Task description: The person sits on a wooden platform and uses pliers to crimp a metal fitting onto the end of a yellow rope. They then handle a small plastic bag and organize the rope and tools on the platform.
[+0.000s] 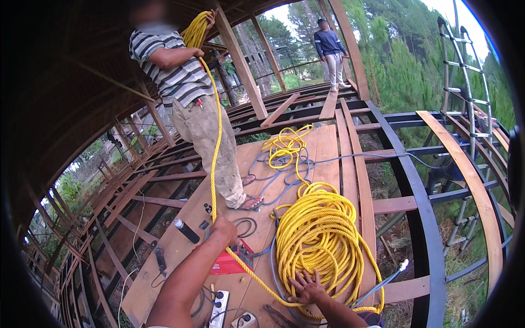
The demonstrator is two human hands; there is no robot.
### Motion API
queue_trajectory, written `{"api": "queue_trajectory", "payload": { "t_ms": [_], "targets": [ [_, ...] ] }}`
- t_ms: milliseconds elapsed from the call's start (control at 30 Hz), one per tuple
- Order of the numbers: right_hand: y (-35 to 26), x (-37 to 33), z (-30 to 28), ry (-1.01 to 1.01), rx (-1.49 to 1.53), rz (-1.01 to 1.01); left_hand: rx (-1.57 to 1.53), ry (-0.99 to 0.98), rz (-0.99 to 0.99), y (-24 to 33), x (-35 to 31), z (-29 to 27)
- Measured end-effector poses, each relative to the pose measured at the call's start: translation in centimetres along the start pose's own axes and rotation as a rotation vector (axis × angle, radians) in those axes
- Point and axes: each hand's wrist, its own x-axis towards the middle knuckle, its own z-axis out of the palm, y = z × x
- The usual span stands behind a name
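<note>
A yellow rope [221,126] runs taut from a co-worker's hands down to my left hand [223,230], which is closed around it. Below that hand the line slants right toward a big coil of the same yellow rope [317,232] on the plywood. My right hand [309,288] lies on the near side of this coil, fingers spread. Beside my left hand sits a red tool box or machine [232,263], partly hidden by my forearm. The co-worker [191,93], in a striped shirt, stands ahead and holds a bundle of yellow rope [196,30] up high.
Around the plywood [322,147] are open gaps between dark steel beams [407,180]. A dark bottle [186,230], a white power strip [219,309], an angle grinder [159,258] and loose cables lie nearby. Another person [330,52] stands farther back; a ladder [467,82] rises at right.
</note>
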Motion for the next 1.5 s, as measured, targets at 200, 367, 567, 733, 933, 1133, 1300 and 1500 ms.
{"api": "queue_trajectory", "payload": {
  "t_ms": [200, 367, 567, 733, 933, 1133, 1300, 1500],
  "targets": [
    [-0.2, -0.6, -1.2, 0.010, 0.064, 0.025, -0.517, 0.732, 0.303, -1.4, -12.6, -3.4],
    [-1.9, -2.1, -4.7, -0.161, 0.184, 0.032, -1.079, 1.139, 0.256, 7.9, -9.1, -9.0],
    [7.7, 3.4, -5.7, 0.078, 0.621, 0.291, -0.870, 1.012, 0.205, 15.4, -2.2, -6.6],
    [13.6, 5.5, -8.0, -0.091, 0.401, 0.307, -0.888, 0.693, 0.315, 20.9, -4.3, -1.6],
    [15.8, 14.9, -17.9, 0.010, 0.306, 0.271, -1.615, 0.562, 0.261, 29.6, -4.1, 1.8],
    [11.9, 15.3, -13.7, 0.343, 0.263, 0.293, -1.444, 0.909, 0.420, 27.0, 1.7, 4.1],
    [-10.9, 5.9, -18.1, 0.579, 0.871, 0.170, -1.265, 0.974, 0.452, 18.3, 3.7, 14.6],
    [-13.3, 8.5, 2.2, 0.070, 0.625, -0.034, -1.383, 0.432, 0.193, 7.0, -2.4, 32.2]
  ]
}}
